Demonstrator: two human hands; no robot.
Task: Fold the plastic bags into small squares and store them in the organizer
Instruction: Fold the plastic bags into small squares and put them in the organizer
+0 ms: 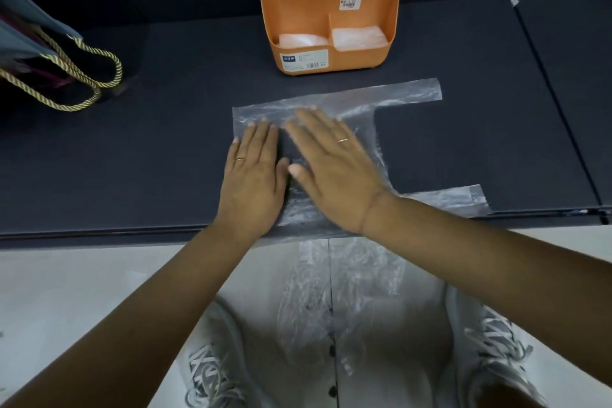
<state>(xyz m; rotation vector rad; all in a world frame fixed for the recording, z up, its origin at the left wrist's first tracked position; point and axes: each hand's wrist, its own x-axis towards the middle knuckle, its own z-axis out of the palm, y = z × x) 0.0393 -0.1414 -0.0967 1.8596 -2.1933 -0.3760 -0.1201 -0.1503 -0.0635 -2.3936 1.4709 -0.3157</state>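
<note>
A clear plastic bag (390,99) lies spread flat on the dark table (149,149), its two handles stretching to the right. My left hand (253,172) presses palm-down on the bag's left part. My right hand (331,162) lies flat beside it on the bag's middle, fingers spread. Neither hand grips anything. The orange organizer (331,10) stands upright behind the bag, with folded plastic bags in its several compartments. More crumpled clear plastic (331,291) hangs below the table's front edge.
A grey bag with gold rope handles (66,76) sits at the far left of the table. A seam in the table runs down the right side (556,109). White shoes (212,371) and a pale floor show below the table edge.
</note>
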